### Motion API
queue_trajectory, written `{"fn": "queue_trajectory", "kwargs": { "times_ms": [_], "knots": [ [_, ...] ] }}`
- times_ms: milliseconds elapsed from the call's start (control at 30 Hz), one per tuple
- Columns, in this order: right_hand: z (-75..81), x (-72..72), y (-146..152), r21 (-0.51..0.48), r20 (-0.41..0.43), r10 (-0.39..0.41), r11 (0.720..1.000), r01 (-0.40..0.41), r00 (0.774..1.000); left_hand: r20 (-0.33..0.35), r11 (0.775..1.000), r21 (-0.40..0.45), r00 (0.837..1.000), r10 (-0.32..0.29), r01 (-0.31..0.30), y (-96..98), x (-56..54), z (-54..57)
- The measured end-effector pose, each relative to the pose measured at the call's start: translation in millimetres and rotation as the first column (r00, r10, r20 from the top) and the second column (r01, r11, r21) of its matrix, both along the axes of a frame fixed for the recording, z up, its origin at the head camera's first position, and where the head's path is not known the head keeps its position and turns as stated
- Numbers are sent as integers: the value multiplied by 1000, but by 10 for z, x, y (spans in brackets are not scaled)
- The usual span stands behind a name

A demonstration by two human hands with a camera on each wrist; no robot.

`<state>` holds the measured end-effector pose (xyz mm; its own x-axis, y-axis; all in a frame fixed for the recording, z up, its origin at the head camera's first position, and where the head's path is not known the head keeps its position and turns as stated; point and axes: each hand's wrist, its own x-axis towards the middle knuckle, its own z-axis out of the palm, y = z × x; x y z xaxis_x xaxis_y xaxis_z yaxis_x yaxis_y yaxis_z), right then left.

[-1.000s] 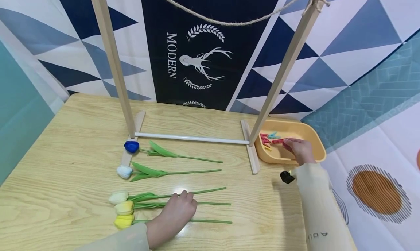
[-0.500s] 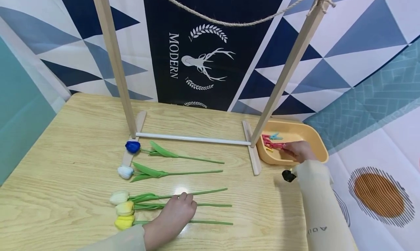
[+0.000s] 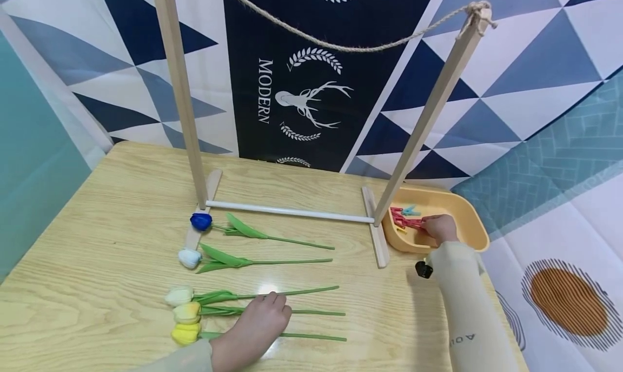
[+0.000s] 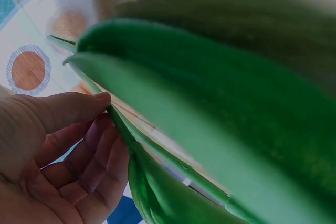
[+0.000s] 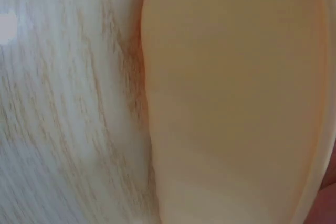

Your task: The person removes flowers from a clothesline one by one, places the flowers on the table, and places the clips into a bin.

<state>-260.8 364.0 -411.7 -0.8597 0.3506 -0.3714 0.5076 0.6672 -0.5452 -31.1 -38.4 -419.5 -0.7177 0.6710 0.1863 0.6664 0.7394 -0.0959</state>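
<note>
In the head view my left hand (image 3: pixel 258 329) lies over the stems of three artificial tulips: a white one (image 3: pixel 179 296), a pale yellow one (image 3: pixel 187 312) and a bright yellow one (image 3: pixel 185 333). The left wrist view shows its thumb and fingers pinching a green tulip stem (image 4: pixel 122 128); which tulip it belongs to, I cannot tell. My right hand (image 3: pixel 442 228) reaches into a yellow plastic basin (image 3: pixel 469 212). Its fingertips pinch a red clothespin (image 3: pixel 415 223) beside other red ones, a light blue clothespin (image 3: pixel 411 211) and a small yellow one (image 3: pixel 401 230). The basin's wall hides this hand's fingers in the right wrist view.
A wooden frame with two posts (image 3: pixel 433 112) and a white crossbar (image 3: pixel 292 211) stands at the back, a twine rope (image 3: pixel 340 48) sagging from it. A blue tulip (image 3: pixel 201 221) and a light blue tulip (image 3: pixel 189 258) lie in front. A patterned cloth (image 3: pixel 302 118) hangs behind.
My right hand has lowered the red clothespin among the others in the basin. My left hand stays at the stems. The head view has tilted slightly.
</note>
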Motion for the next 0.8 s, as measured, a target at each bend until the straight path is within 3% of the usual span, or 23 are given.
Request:
{"fn": "queue_trajectory", "kwargs": {
  "times_ms": [133,233,467,600,800],
  "knots": [
    [-9,11,-24,3,-9,-63,998,63,998,3,1000,6,1000,-5,5,-4,-1,-11],
    [5,27,-29,11,-22,-68,998,68,997,16,1000,18,1000,-6,6,-15,-6,-21],
    [138,77,-74,99,-50,55,994,-50,997,40,999,46,999,-3,1,-39,-34,0],
    [286,141,-175,92,-57,100,991,-95,993,65,996,91,998,15,-21,-54,-49,27],
    [551,371,-375,135,-68,264,958,-253,962,107,978,185,991,75,-94,-135,-102,127]
  ]
}}
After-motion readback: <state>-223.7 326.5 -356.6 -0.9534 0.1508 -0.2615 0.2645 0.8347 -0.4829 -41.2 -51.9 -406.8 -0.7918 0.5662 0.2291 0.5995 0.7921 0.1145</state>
